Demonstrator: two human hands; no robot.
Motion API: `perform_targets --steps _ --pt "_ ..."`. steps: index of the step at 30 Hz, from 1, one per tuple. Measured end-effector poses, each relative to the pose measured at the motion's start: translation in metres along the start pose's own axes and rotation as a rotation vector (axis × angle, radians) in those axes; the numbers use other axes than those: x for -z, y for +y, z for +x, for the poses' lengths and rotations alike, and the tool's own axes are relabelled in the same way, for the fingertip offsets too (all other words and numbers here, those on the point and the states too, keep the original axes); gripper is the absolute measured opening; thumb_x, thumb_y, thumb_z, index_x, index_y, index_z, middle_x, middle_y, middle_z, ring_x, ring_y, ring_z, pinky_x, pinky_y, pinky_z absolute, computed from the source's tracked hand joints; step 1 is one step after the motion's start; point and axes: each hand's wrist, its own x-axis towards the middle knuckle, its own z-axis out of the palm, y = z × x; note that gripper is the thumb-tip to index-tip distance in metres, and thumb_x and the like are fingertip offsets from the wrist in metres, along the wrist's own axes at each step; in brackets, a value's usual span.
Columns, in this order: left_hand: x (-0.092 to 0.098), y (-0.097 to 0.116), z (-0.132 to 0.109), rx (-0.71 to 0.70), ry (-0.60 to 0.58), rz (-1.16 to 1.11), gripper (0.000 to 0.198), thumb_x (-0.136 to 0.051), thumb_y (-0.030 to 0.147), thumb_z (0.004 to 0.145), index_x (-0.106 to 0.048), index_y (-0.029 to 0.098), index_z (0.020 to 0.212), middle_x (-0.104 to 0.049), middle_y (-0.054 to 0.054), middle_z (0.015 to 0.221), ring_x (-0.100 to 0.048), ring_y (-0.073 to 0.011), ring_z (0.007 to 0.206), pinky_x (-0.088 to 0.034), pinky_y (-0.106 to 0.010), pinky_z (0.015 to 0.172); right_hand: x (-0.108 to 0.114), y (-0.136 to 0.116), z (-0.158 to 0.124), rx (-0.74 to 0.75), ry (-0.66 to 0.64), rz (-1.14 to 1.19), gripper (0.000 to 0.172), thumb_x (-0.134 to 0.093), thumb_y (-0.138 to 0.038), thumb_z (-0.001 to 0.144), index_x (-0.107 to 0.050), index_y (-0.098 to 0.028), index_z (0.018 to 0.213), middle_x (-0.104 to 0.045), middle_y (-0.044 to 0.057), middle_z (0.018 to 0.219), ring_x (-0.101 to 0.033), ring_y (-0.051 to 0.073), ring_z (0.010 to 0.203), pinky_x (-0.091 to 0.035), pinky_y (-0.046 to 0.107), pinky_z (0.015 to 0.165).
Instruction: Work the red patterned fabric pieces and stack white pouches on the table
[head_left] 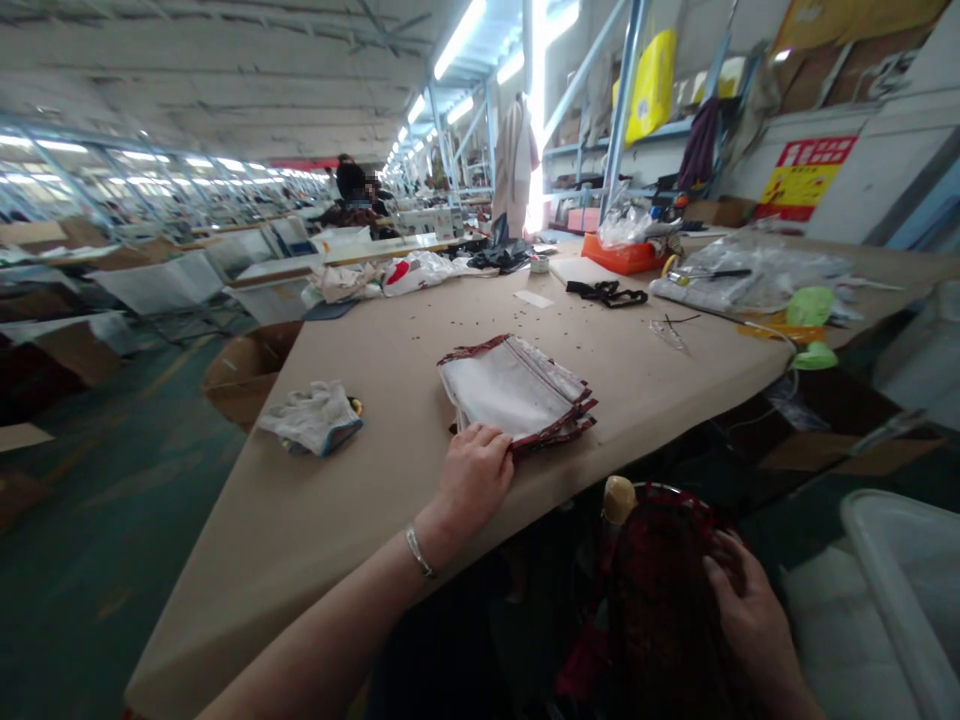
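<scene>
My left hand (478,468), wearing a silver bracelet (418,552), is closed on the near corner of a stack of fabric pieces (510,385). The stack lies on the table, pale lining side up, with dark red patterned edges showing. Lower right, below the table edge, my right hand (750,605) has its fingers curled against dark red fabric (667,590). A rounded tan end (619,498) sticks up beside that fabric; what it belongs to is hidden. Left of the stack lies a pair of whitish work gloves (311,415).
The brown-covered table (390,470) carries black straps (607,293), an orange tray (619,255) and plastic bags (757,270) farther back. A white bin (900,590) stands at lower right, a cardboard box (251,370) beyond the left edge. Another person (356,200) sits in the background.
</scene>
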Motion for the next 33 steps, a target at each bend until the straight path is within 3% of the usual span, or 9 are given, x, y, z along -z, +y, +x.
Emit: perform_targets --steps 2,5,8,15,18,21,25,30,33 --pt "-0.002 0.001 0.003 0.001 -0.030 0.058 0.018 -0.049 0.015 0.086 -0.066 0.016 0.093 -0.067 -0.009 0.096 -0.057 -0.0233 0.094 -0.045 -0.039 0.088 0.002 -0.051 -0.009 0.141 -0.039 0.090 0.049 -0.048 -0.052 0.085 -0.049 -0.020 0.122 -0.058 0.012 0.122 -0.057 0.028 0.110 -0.044 0.046 0.098" --pt "-0.004 -0.001 0.008 0.026 -0.020 0.094 0.018 -0.047 0.013 0.086 -0.065 0.016 0.087 -0.067 -0.008 0.090 -0.058 -0.0224 0.088 -0.046 -0.037 0.084 -0.005 -0.135 -0.026 0.630 -0.105 0.106 0.022 -0.050 -0.033 0.089 -0.058 -0.024 0.107 -0.060 0.006 0.115 -0.056 0.022 0.110 -0.045 0.037 0.097" --pt "0.001 -0.002 0.014 0.071 0.051 0.072 0.018 -0.047 0.012 0.086 -0.064 0.017 0.085 -0.067 -0.007 0.087 -0.058 -0.0209 0.087 -0.045 -0.034 0.084 -0.028 -0.211 -0.029 1.009 -0.213 0.041 0.023 -0.046 -0.020 0.091 -0.058 -0.023 0.110 -0.058 0.007 0.114 -0.052 0.020 0.111 -0.045 0.034 0.097" --pt "0.026 -0.002 0.021 0.128 0.157 0.004 0.020 -0.048 0.007 0.081 -0.064 0.018 0.079 -0.066 -0.005 0.082 -0.059 -0.0198 0.083 -0.046 -0.033 0.081 -0.107 -0.307 0.028 1.078 -0.273 -0.540 0.033 -0.048 -0.017 0.087 -0.058 -0.014 0.118 -0.060 0.013 0.117 -0.051 0.028 0.111 -0.044 0.041 0.094" --pt "0.033 -0.008 0.011 0.160 0.178 -0.038 0.022 -0.047 0.004 0.079 -0.063 0.019 0.075 -0.065 -0.005 0.080 -0.058 -0.0192 0.082 -0.046 -0.032 0.078 -0.114 -0.318 0.052 0.973 -0.265 -0.661 0.035 -0.035 -0.005 0.086 -0.064 -0.015 0.103 -0.067 0.014 0.102 -0.062 0.025 0.097 -0.047 0.036 0.081" --pt "0.028 -0.018 -0.001 0.243 0.238 -0.160 0.021 -0.050 0.004 0.073 -0.063 0.019 0.079 -0.064 -0.005 0.090 -0.058 -0.0190 0.087 -0.046 -0.032 0.079 -0.106 -0.318 0.063 0.862 -0.225 -0.570 0.043 -0.035 -0.004 0.081 -0.062 -0.016 0.112 -0.071 0.014 0.099 -0.067 0.026 0.089 -0.048 0.035 0.076" --pt "0.012 -0.023 -0.009 0.581 0.326 -0.682 0.007 -0.055 0.015 0.071 -0.055 0.017 0.065 -0.053 0.002 0.059 -0.051 -0.0119 0.055 -0.040 -0.023 0.053 -0.096 -0.297 0.047 0.903 -0.107 -0.403 0.055 -0.039 -0.004 0.071 -0.055 -0.017 0.122 -0.072 0.012 0.103 -0.069 0.026 0.089 -0.050 0.035 0.076" --pt "0.030 0.015 -0.007 0.848 0.581 -1.524 0.032 -0.072 0.041 0.066 -0.053 0.019 0.078 -0.058 0.005 0.059 -0.052 -0.0097 0.045 -0.039 -0.019 0.040 -0.094 -0.248 0.011 1.025 -0.196 -0.336 0.038 -0.035 -0.004 0.074 -0.057 -0.022 0.100 -0.072 0.006 0.089 -0.070 0.021 0.082 -0.050 0.027 0.068" --pt "0.045 0.041 -0.008 0.864 0.497 -1.806 0.041 -0.081 0.041 0.058 -0.053 0.019 0.078 -0.061 0.003 0.061 -0.058 -0.0119 0.052 -0.044 -0.019 0.044 -0.091 -0.219 0.002 0.861 -0.333 -0.257 0.035 -0.036 -0.009 0.077 -0.059 -0.026 0.098 -0.072 0.002 0.083 -0.069 0.021 0.074 -0.049 0.028 0.064"
